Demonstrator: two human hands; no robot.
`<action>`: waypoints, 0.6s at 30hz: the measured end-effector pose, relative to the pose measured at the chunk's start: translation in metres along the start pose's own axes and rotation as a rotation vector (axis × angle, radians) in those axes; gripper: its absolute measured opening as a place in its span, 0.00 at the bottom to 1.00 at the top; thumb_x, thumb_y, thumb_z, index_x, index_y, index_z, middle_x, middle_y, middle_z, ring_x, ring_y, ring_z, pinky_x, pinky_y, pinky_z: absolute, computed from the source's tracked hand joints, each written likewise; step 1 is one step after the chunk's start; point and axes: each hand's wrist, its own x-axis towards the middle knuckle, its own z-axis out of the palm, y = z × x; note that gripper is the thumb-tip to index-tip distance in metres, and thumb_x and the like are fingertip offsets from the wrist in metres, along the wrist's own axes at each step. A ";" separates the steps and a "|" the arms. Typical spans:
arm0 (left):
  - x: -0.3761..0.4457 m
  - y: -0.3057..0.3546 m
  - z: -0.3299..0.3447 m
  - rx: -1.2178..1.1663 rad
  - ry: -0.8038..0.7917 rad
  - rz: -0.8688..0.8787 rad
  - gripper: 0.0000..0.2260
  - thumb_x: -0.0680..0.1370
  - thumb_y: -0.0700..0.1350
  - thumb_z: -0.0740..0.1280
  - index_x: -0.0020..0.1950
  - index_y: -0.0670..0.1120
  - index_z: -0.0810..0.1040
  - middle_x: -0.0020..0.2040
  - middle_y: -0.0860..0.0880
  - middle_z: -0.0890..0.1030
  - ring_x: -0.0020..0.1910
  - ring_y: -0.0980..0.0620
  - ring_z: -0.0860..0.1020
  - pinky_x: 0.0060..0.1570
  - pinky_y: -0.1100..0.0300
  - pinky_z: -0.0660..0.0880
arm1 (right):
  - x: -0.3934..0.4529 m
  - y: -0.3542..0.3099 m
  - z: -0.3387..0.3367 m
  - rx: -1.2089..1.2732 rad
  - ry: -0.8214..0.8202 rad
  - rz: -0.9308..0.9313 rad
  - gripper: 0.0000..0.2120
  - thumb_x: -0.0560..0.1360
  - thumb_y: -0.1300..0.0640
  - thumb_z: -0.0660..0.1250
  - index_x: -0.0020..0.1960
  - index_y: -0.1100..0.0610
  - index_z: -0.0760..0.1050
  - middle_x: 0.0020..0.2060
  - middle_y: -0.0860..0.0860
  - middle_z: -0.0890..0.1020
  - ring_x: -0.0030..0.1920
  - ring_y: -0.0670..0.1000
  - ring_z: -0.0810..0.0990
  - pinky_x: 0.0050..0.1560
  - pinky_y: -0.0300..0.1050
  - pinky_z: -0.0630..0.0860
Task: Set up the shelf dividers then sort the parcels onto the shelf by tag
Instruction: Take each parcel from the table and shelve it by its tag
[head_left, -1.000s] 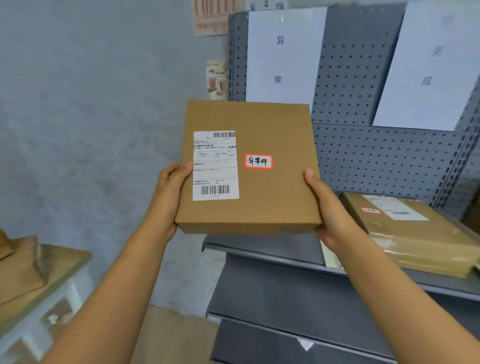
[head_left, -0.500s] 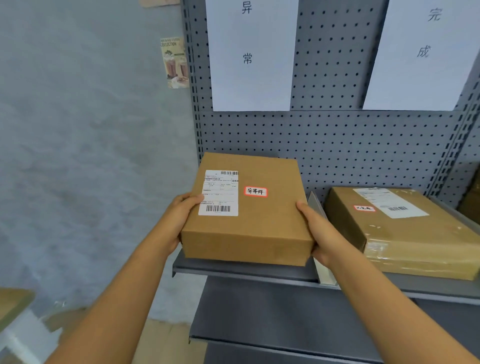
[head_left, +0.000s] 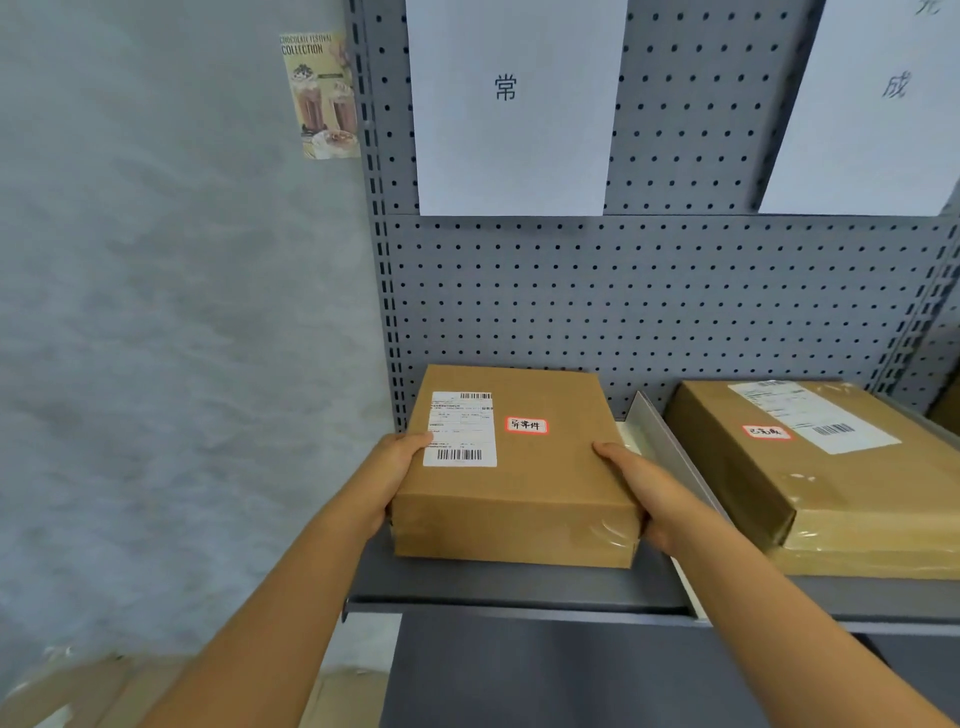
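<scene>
Head view: left hand (head_left: 389, 473) and right hand (head_left: 649, 493) grasp the parcel (head_left: 519, 467) by its sides; it sits on the shelf (head_left: 519, 592), divider (head_left: 670, 457) at 3 o'clock.

We lose both paper sheets (head_left: 511, 109) at the top edge — only their lowest characters show. The second parcel (head_left: 826, 473) runs off the right edge; its shipping-label print is unreadably small.
</scene>
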 end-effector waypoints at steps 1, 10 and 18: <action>0.003 -0.001 0.000 0.000 0.001 -0.005 0.15 0.83 0.46 0.62 0.66 0.42 0.77 0.53 0.43 0.84 0.48 0.45 0.82 0.41 0.56 0.77 | 0.002 -0.002 0.001 -0.012 0.004 0.001 0.17 0.80 0.45 0.64 0.62 0.56 0.76 0.51 0.57 0.84 0.51 0.59 0.82 0.57 0.55 0.78; 0.024 0.001 0.000 0.157 0.024 -0.023 0.19 0.84 0.47 0.60 0.73 0.40 0.70 0.57 0.43 0.82 0.47 0.47 0.81 0.37 0.59 0.74 | 0.013 -0.008 -0.003 -0.219 -0.021 -0.004 0.28 0.80 0.42 0.63 0.73 0.59 0.67 0.62 0.59 0.80 0.58 0.59 0.80 0.63 0.56 0.77; 0.008 0.002 -0.020 0.578 0.304 0.240 0.22 0.83 0.54 0.60 0.75 0.49 0.65 0.71 0.44 0.73 0.66 0.44 0.74 0.53 0.58 0.68 | -0.003 -0.032 0.034 -0.858 0.197 -0.632 0.30 0.78 0.52 0.67 0.78 0.54 0.61 0.73 0.56 0.69 0.72 0.60 0.66 0.68 0.54 0.66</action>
